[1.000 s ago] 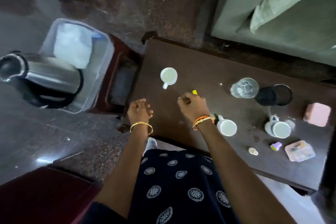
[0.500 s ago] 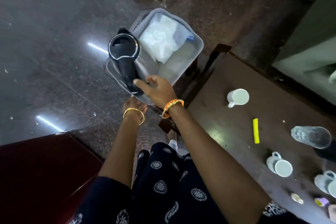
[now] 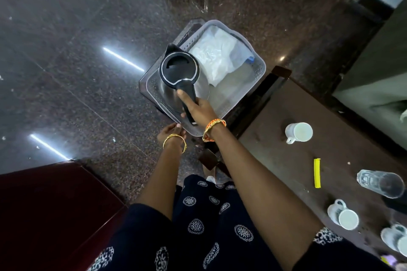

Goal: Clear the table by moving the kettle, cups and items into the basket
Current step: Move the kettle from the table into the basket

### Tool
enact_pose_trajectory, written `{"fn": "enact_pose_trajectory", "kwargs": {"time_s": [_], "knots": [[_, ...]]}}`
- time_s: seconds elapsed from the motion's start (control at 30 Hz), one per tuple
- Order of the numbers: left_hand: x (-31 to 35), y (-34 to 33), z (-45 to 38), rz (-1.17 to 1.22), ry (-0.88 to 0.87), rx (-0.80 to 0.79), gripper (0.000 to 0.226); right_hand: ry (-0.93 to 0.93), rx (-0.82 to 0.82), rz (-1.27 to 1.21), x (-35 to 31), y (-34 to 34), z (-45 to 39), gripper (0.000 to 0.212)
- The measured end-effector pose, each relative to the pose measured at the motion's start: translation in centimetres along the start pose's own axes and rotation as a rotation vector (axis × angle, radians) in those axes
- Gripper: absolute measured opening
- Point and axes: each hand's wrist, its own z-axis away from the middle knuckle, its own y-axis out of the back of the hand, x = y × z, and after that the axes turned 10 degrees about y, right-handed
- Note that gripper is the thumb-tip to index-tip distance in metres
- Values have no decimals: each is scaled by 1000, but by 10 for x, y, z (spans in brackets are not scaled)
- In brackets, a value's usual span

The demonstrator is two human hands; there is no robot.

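Note:
A steel kettle [image 3: 178,68] with a black lid stands upright in the near left corner of the clear plastic basket [image 3: 257,77]. My right hand [image 3: 199,108] grips its black handle. My left hand [image 3: 170,133] hovers just below the basket's near corner, fingers loosely curled, holding nothing. On the dark table [image 3: 275,160] to the right stand a white cup [image 3: 299,132], a second white cup [image 3: 343,215], a third at the edge [image 3: 394,238], a clear glass [image 3: 380,183] and a yellow stick [image 3: 317,172].
A white plastic bag [image 3: 217,57] fills the far half of the basket. The basket sits on a dark stool beside the table's left end. Polished stone floor lies to the left, dark red furniture [image 3: 44,215] at bottom left, a green bed [image 3: 374,68] at right.
My right hand went from the table to the kettle's handle and closed around it. The kettle now stands upright and lower in the basket. The view swung left toward the basket.

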Motion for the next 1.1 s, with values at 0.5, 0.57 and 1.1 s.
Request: {"fn": "enact_pose_trajectory", "kwargs": {"time_s": [0.5,0.57,1.1], "knots": [[-10,-6,28,-469,-313,349,23,215,331,-202,-31,88,81,51],[-20,-12,51,-542,-482,460,26,239,355,-217,-30,111,106,52],[-278,-134,191,-1182,-842,-425,20,-119,884,83,127,318,323,62]]}}
